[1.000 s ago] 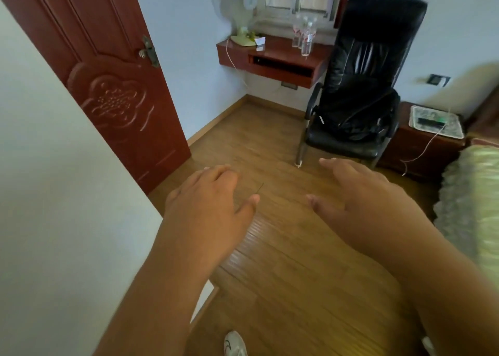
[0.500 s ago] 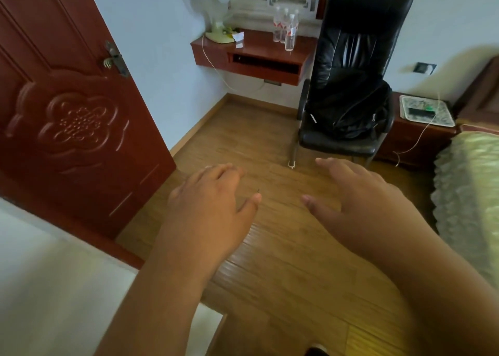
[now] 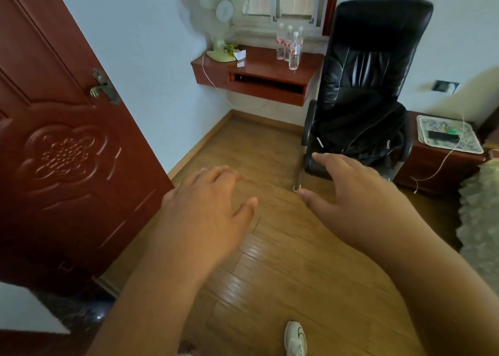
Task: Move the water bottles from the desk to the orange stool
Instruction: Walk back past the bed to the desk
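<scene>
Clear plastic bottles (image 3: 289, 48), four as far as you can count, stand upright in a tight cluster on the desk (image 3: 267, 70) at your 12 o'clock, against the window sill. Each carries a red-and-white label; the nearest stands a little forward of the rest. Judged from their look, they are light, thin-walled and easily dented, and smooth enough to slip, so grip each round the labelled middle or just under the cap, not at the soft lower wall. Standing so close, they may topple one another; take the front one first.

Your left hand (image 3: 205, 209) and right hand (image 3: 353, 193) both hover palm-down over the floor (image 3: 283, 261), fingers relaxed and slightly spread, holding nothing. They are well apart from the bottles.

On the desk at 11 o'clock stands a fan (image 3: 220, 23), with a small white paper object just beside it; its cord hangs off the desk edge. A black chair (image 3: 370, 85) at 1 o'clock stands just beside the desk's right end and may crowd your reach. A bedside cabinet (image 3: 442, 155) lies at 2 o'clock, a door (image 3: 62, 150) at 9 o'clock. No orange stool is visible; you must locate it before carrying.
</scene>
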Tool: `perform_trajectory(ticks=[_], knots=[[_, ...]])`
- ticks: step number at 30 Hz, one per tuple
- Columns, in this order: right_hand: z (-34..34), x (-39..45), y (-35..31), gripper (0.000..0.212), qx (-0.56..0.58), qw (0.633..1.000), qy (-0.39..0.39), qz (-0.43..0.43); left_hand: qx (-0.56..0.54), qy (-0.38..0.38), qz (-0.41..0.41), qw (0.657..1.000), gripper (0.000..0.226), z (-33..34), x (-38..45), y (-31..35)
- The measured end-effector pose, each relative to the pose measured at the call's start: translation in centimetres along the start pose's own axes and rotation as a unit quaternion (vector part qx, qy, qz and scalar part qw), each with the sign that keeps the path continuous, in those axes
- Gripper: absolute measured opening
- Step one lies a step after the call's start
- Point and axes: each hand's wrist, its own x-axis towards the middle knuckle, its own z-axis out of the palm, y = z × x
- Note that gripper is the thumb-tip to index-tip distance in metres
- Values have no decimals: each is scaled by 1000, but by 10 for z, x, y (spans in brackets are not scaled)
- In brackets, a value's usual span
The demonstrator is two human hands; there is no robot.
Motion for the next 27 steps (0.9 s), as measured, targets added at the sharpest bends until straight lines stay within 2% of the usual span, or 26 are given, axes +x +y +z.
perform_trajectory(ticks=[6,12,23,27], knots=[[-24,75,23,77,6,1000,10,-29,-6,15,-16,1000,59,-5,68,25],[-32,132,38,78,1,999,-13,-32,-7,12,-22,1000,57,-3,125,36],[-27,234,37,79,-15,1000,-13,1,-18,-6,11,1000,57,2,246,12],[-32,281,21,77,-18,999,12,23,-23,-17,38,999,60,-10,306,-6]])
